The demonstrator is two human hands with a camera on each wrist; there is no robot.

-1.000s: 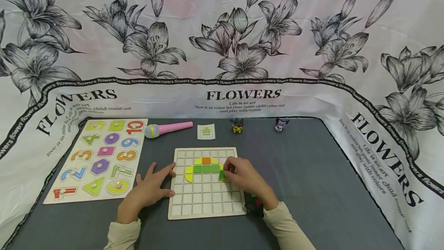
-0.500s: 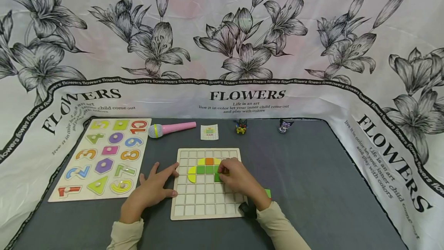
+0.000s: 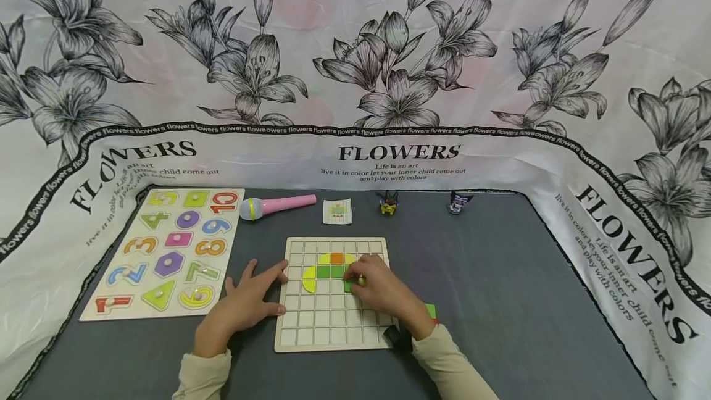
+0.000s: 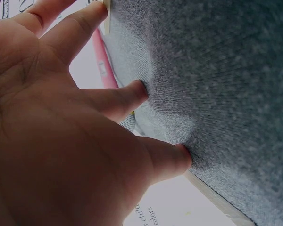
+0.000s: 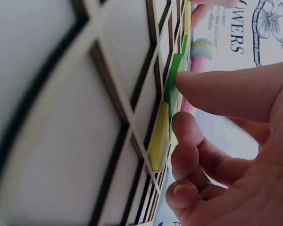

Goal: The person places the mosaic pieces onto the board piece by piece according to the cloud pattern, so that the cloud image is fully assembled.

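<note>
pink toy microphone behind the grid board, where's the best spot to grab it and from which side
Probably the pink handle, from above, fingers across its width. The microphone lies flat on the grey table; its handle is long and slim, with bare table in front and behind. The rounded head at the left end is bulkier and sits near the number puzzle.

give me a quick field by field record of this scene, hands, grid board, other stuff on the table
left hand: spread flat on the grey table, fingertips at the grid board's left edge
right hand: over the board, fingers on a green tile
grid board: wooden, mostly bare cells; yellow, orange and green tiles in the upper rows
number puzzle: far left
toy microphone: pink, lying behind the board
pattern card: beside the microphone
small figures: two, at the back edge
</note>
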